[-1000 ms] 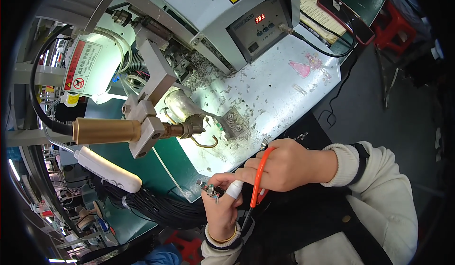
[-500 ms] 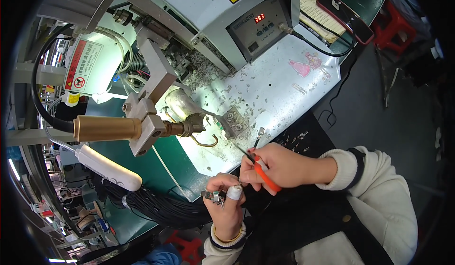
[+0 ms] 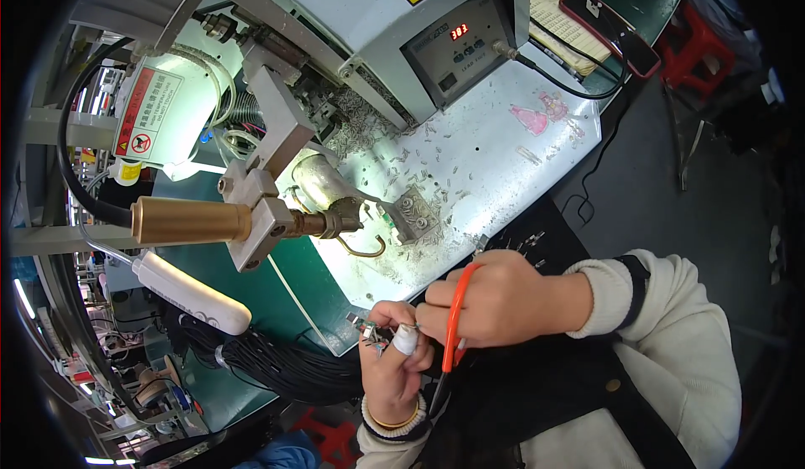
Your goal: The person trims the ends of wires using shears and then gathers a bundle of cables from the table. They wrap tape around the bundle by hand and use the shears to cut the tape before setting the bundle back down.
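Note:
My left hand [image 3: 392, 364], with white tape round one digit, is closed on several small metal plug connectors [image 3: 369, 330] with short coloured wires. Beside it, my right hand [image 3: 495, 301] is wrapped round an orange-handled hand tool [image 3: 454, 322]; its working end is hard to make out. The right fingertips meet the left hand's fingertips, and what lies between them is too small to tell. Beyond the right knuckles a metal connector [image 3: 481, 242] sticks up. Ahead of both hands, a small metal fixture block [image 3: 412, 217] stands under the brass-coloured soldering head [image 3: 193, 221].
Metal clippings lie over the white work plate [image 3: 495, 167]. A control box [image 3: 461, 49] with a red display stands behind. At left are a white lamp [image 3: 193, 297] and a coil of black cable [image 3: 277, 364]. Loose connectors [image 3: 528, 242] lie on a dark surface; a phone [image 3: 612, 33] is far right.
The orange-handled tool has swung round in my right hand, so its dark blade no longer points toward the fixture. The connectors in my left hand have tilted and shifted slightly.

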Motion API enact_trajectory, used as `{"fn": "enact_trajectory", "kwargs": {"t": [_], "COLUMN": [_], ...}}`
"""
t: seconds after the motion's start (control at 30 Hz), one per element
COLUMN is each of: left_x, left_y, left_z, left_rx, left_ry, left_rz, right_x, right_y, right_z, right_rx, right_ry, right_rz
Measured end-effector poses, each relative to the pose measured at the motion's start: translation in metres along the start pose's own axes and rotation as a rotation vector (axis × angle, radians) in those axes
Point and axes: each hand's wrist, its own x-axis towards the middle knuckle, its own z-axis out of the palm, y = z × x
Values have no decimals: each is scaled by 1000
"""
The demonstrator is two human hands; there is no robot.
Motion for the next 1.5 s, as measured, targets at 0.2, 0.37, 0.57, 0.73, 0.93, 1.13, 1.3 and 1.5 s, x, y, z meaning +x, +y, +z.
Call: {"fn": "enact_trajectory", "kwargs": {"t": [0.2,0.37,0.57,0.73,0.93,1.13,1.3,1.5], "left_x": [-1,0,8,6,0,2,5,14], "left_y": [3,2,-21,-18,-11,-13,-12,0], "left_z": [1,1,0,6,0,2,3,-2], "left_rx": [114,228,1070,779,447,444,520,336], "left_ry": [73,94,203,246,226,213,241,219], "left_rz": [-20,18,745,495,304,413,414,199], "right_x": [5,2,-6,-7,-8,-12,-13,-39], "right_y": [2,4,-1,-3,-4,-7,-7,10], "right_z": [-17,-10,1,4,-7,-4,2,24], "right_rx": [-342,-487,-290,184,325,67,176,162], "right_ry": [-44,46,49,59,-72,-340,-343,-210], "right_rz": [-275,-324,-28,245,478,585,641,445]}}
